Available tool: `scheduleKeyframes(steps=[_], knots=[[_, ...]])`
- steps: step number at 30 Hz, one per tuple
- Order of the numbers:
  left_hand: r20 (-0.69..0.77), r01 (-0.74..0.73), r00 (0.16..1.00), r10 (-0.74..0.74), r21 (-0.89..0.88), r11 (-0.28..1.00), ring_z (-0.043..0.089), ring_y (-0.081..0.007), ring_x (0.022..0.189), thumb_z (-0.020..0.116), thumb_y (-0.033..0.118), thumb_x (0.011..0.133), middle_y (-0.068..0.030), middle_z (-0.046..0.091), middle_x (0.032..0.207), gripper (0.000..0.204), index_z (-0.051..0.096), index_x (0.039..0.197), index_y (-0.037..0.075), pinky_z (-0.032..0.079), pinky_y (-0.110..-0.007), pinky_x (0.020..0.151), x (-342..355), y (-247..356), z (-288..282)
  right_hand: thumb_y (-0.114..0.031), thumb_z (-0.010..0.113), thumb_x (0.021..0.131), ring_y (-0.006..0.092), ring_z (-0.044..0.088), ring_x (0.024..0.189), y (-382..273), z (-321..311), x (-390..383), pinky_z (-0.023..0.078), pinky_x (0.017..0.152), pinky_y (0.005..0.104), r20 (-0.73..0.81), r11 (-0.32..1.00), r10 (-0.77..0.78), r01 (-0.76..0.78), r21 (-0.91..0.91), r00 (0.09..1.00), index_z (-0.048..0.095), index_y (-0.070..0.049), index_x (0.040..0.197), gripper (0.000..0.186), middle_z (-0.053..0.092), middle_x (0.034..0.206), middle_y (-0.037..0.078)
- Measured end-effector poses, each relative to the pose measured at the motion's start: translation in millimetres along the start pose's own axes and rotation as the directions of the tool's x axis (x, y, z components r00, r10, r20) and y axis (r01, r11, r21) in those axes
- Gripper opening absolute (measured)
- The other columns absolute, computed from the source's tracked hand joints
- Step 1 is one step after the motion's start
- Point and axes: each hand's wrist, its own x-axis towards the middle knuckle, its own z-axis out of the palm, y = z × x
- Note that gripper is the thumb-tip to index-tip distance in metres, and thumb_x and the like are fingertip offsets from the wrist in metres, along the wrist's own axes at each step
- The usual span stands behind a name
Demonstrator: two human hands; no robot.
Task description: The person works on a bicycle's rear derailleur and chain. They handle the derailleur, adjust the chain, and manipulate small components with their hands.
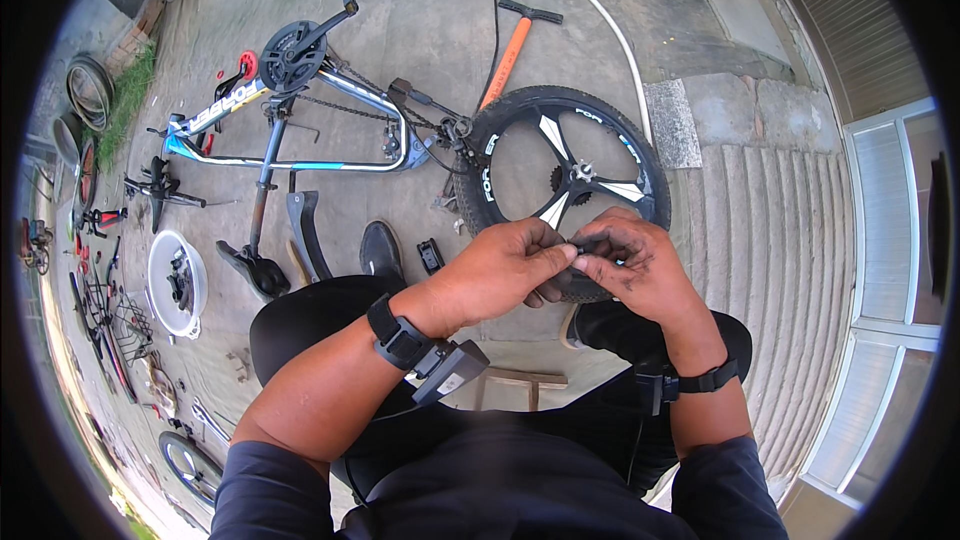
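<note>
Fingertips of my left hand and my right hand meet in front of me, pinching a small dark part too small to name. Grime darkens both hands. Just beyond them a bicycle wheel with a black tyre and three broad spokes lies partly behind my hands; its hub shows in the middle. To the left is a white and blue bicycle frame on the ground, with its crankset, chain and saddle attached.
An orange floor pump lies beyond the wheel. A white basin at left holds dark parts. Near my shoe are a black mudguard and a small black box-like item. Ridged concrete runs along the right.
</note>
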Motion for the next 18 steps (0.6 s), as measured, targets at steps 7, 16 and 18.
scheduleKeyframes(steps=[7,16,18], knots=[[-0.009,0.001,1.000,-0.001,0.014,1.000,0.069,-0.0133,0.082,0.057,0.028,0.106,-0.0088,0.071,0.095,0.035,0.059,0.119,-0.004,0.055,-0.027,0.067,-1.9,0.4,-1.5,-0.010,0.079,0.089,0.0095,0.061,0.082,5.3,3.9,-0.2,0.050,0.067,0.0238,-0.008,1.000,-0.007,0.007,0.004,1.000,0.069,-0.002,0.104,0.020,0.062,0.095,0.003],[-0.007,0.002,1.000,-0.002,-0.037,0.999,0.070,-0.0154,0.085,0.057,0.022,0.105,-0.0106,0.070,0.101,0.032,0.058,0.122,-0.005,0.056,-0.028,0.070,-4.9,1.2,-3.3,-0.006,0.077,0.087,0.0140,0.064,0.083,0.1,7.4,2.3,0.053,0.073,0.0274,-0.020,0.995,0.093,-0.093,0.041,0.995,0.069,-0.001,0.107,0.022,0.065,0.097,0.007],[-0.020,0.007,1.000,-0.008,-0.045,0.999,0.070,-0.0156,0.087,0.057,0.021,0.105,-0.0108,0.070,0.103,0.032,0.057,0.123,-0.005,0.056,-0.028,0.071,-4.0,-0.4,-3.7,-0.004,0.077,0.086,0.0152,0.066,0.081,-0.2,8.0,2.2,0.054,0.074,0.0283,-0.032,0.989,0.127,-0.124,0.075,0.991,0.069,-0.001,0.109,0.025,0.066,0.097,0.007]])
